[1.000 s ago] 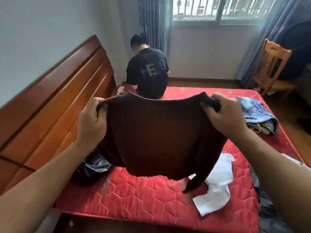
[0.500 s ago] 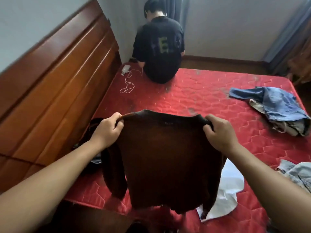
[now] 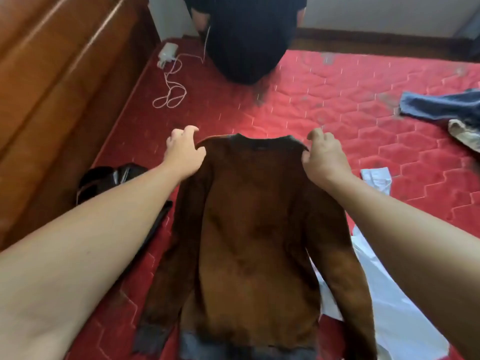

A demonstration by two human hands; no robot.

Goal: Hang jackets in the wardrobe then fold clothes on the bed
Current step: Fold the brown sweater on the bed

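A dark brown long-sleeved sweater (image 3: 257, 229) lies spread flat, back up, on the red quilted mattress (image 3: 337, 105), collar away from me and sleeves along its sides. My left hand (image 3: 183, 152) hovers at its left shoulder with fingers loosely curled and lifted; the thumb just touches the knit. My right hand (image 3: 324, 154) is at the right shoulder corner in the same way, fingers raised and loosely curled, gripping nothing that I can see.
A person in a black shirt (image 3: 246, 35) sits at the far edge. A white charger and cable (image 3: 168, 74) lie near the wooden headboard (image 3: 52, 87). Black garment (image 3: 109, 178) left, white cloth (image 3: 389, 307) right, blue denim clothes (image 3: 441, 107) far right.
The sweater, held up by its shoulders before, now lies flat on the mattress. Both hands lowered it forward and loosened their grip. My view tilted down.
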